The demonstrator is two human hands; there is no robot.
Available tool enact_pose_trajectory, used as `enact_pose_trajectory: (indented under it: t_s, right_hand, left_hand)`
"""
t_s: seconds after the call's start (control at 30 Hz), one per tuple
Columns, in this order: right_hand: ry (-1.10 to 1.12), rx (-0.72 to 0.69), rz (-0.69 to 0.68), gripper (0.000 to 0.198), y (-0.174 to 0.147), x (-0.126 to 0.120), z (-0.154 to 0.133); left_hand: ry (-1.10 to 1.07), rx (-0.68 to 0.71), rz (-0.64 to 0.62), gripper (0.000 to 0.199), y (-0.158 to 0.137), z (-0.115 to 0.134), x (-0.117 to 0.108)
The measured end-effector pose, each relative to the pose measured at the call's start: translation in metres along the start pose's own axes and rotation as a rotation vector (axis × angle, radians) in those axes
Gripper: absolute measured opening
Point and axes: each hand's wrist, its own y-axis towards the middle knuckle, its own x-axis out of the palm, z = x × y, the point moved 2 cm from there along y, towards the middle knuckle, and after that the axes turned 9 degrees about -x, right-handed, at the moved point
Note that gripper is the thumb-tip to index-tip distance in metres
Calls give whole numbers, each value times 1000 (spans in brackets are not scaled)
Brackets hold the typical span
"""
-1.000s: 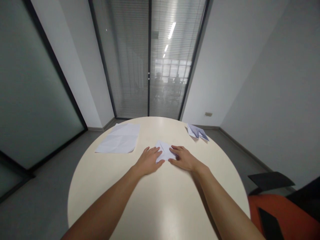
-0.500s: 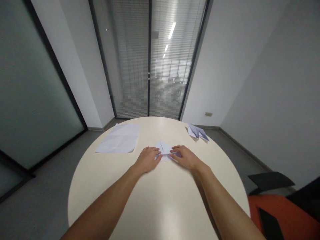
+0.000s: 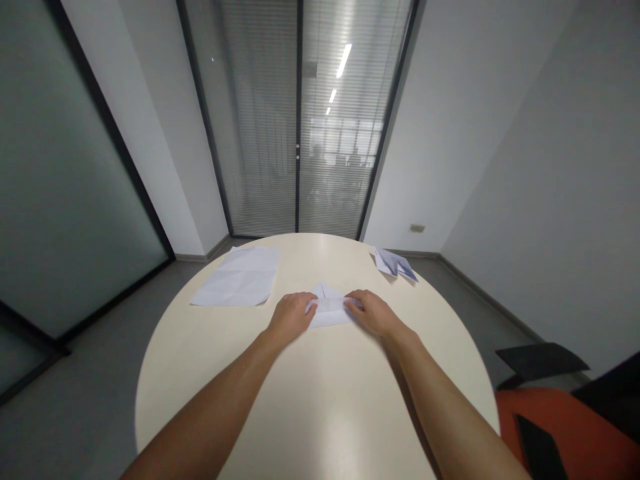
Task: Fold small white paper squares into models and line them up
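A partly folded sheet of white paper [image 3: 330, 312] lies near the middle of the round table, between my two hands. Its far part comes to a point with a crease down the centre, and a straight band runs across its near side. My left hand [image 3: 295, 313] pinches the left end of this band, thumb on the near side and fingers over the top. At the right end, my right hand [image 3: 371, 312] grips the paper in the same way. Both hands' fingertips partly cover the paper's ends.
On the cream round table [image 3: 320, 393], a creased flat sheet [image 3: 240, 277] lies at the far left. A folded paper shape [image 3: 395, 264] stands near the far right edge. An orange chair [image 3: 565, 427] with black armrests is at the lower right. Glass panels with blinds stand beyond.
The near flap of the paper has come up over the base of the pointed part, so a wider band shows. My fingers have closed on its two ends.
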Motion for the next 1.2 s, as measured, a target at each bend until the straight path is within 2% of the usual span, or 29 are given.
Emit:
enact_pose_trajectory:
  t_s: [0.2,0.4,0.47,0.57,0.67,0.73,0.9,1.03,1.2]
  right_hand:
    - [-35,20,21,36,0,3,1]
    - [-132,-144,106,49,5,10,-11]
    - [-113,-196,77,49,7,17,-22]
    - [-18,-256,-66,54,7,28,-39]
    - [56,-218,-197,59,5,35,-48]
    - [85,-179,-238,62,5,36,-49]
    - [114,-145,-260,67,6,33,-47]
    - [103,-138,-243,66,6,35,-43]
    - [62,-20,-282,67,3,35,-28]
  left_hand:
    - [-10,41,8,47,0,-3,5]
    - [28,50,-5,45,1,-2,7]
    - [32,58,0,42,1,-1,7]
    - [53,93,34,36,1,1,5]
    - [110,124,68,35,0,3,1]
    - [136,141,46,40,-1,7,1]
    - [135,97,-79,52,-10,20,10]
    - [147,47,-123,55,-19,25,21]
    - [154,66,-163,55,-23,23,25]
